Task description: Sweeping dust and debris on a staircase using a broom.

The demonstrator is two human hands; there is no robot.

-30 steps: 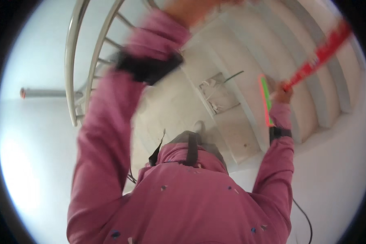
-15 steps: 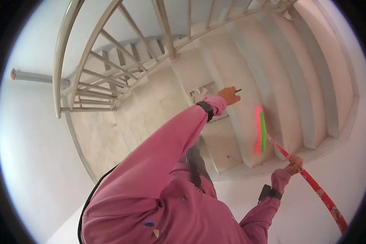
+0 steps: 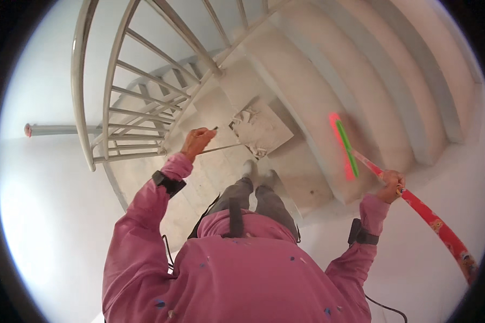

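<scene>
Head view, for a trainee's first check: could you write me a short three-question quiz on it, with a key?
1. What grips the red broom handle? A: the left hand; B: the right hand; C: both hands.
2. True or false: the broom's bristles are blue.
3. Fill in: the stair railing stands on the ____ side of the view.

Key: 1. B. 2. False: the bristles are pink. 3. Left.

Green-headed broom point(image 3: 351, 155): pink-red bristles, red patterned handle point(image 3: 436, 229), slanting over pale stairs point(image 3: 312, 172). Square beige dustpan point(image 3: 267, 129): askew, whitish scraps at edges.
</scene>
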